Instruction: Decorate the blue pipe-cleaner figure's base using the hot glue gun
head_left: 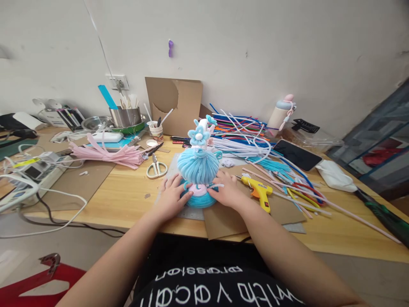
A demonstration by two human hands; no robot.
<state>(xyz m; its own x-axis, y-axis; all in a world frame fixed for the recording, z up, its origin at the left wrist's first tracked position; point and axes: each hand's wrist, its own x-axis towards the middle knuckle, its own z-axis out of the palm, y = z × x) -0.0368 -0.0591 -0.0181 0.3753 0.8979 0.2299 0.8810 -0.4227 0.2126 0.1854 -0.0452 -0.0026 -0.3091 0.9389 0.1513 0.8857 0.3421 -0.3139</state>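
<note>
Silver metal pot (125,117): pale sticks (129,103), one flat blue strip (108,97).
Small patterned cup (156,131): two white sticks (167,115).
Tools: cream-handled scissors (156,169), one pair; one yellow glue gun (262,192).
Fluffy blue craft (198,166): one, upright near the wooden counter's (128,192) front edge; pleated ball, flowers (198,137) above, coiled base (200,204).
Left hand (172,198): spread, touching the base.
Right hand (226,189): thumb at the base; cannot tell whether pinching.

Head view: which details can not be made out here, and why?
In the head view:
Blue craft piece: back hidden by its own front.
Right hand: whether it pinches the white strip, too small to tell.
Green and black object: cut off by right edge.
Black shirt: cut off by bottom edge.
</note>
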